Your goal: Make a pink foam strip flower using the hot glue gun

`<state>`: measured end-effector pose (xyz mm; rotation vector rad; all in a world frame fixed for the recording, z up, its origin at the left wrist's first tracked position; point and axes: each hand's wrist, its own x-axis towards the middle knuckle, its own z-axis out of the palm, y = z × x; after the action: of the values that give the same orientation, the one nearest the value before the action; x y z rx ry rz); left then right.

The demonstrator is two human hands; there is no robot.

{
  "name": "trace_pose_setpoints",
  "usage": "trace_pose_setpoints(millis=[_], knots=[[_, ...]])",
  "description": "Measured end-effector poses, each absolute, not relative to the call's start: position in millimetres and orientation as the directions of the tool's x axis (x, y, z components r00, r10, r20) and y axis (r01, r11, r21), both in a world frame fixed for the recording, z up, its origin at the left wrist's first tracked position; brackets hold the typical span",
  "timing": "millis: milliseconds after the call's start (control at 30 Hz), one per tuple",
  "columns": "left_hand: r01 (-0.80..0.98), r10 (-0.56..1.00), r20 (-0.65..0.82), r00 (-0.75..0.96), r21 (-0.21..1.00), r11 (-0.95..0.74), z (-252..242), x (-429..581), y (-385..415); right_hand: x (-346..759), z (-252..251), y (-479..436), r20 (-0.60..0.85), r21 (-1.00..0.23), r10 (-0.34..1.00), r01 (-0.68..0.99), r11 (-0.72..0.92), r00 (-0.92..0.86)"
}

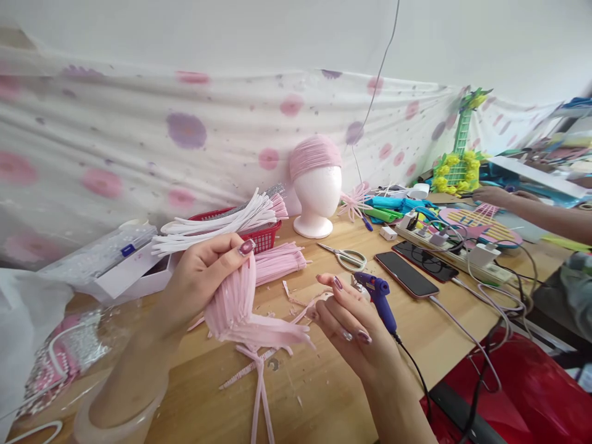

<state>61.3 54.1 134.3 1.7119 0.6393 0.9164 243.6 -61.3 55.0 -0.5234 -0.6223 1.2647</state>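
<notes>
My left hand (210,271) pinches a flat bundle of pink pipe cleaners (235,302) between thumb and fingers. The bundle bends at its lower part, and its loose ends point right toward my other hand. More pink stems hang below it over the table. To its right, my right hand (351,320) is raised with fingers loosely curled and apart, no object clearly in them. Just behind that hand lies a blue glue gun (382,299). A pink-and-white striped strip (240,375) lies on the table under the bundle.
A white foam head (319,194) wears a pink wrapped cap (316,154). Scissors (346,256), phones (407,274) and a power strip (462,262) lie on the table (319,401). White pipe cleaners (222,222) rest over a red basket (261,237). Another person's arm (546,213) reaches in at right.
</notes>
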Motion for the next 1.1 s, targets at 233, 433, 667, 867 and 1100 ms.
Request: trace_pose_setpoints(millis=[233,433,667,867,1100], knots=[[-0.034,0.754,0.319,0.574,0.929,-0.367,133.8,59.8,54.9,246.6,40.6,-69.0,0.325,-0.893,0.828,-0.141,0.428,0.457],[-0.067,0.755,0.331,0.567,0.931,-0.358,134.3,57.0,55.3,293.9,19.0,-88.8,0.665,-0.734,0.45,0.635,0.242,0.597],[-0.032,0.749,0.292,0.595,0.939,-0.341,131.0,63.5,55.7,354.6,-16.3,-81.2,0.4,-0.515,0.608,0.717,-0.47,0.686],[0.018,0.739,0.293,0.607,0.924,-0.381,131.3,65.1,55.6,355.4,-5.4,-77.5,0.314,-0.586,0.644,0.676,-0.446,0.697],[0.045,0.719,0.259,0.645,0.926,-0.374,127.9,67.5,52.7,294.2,30.7,-100.7,0.152,-0.971,0.541,0.226,-0.073,0.827]])
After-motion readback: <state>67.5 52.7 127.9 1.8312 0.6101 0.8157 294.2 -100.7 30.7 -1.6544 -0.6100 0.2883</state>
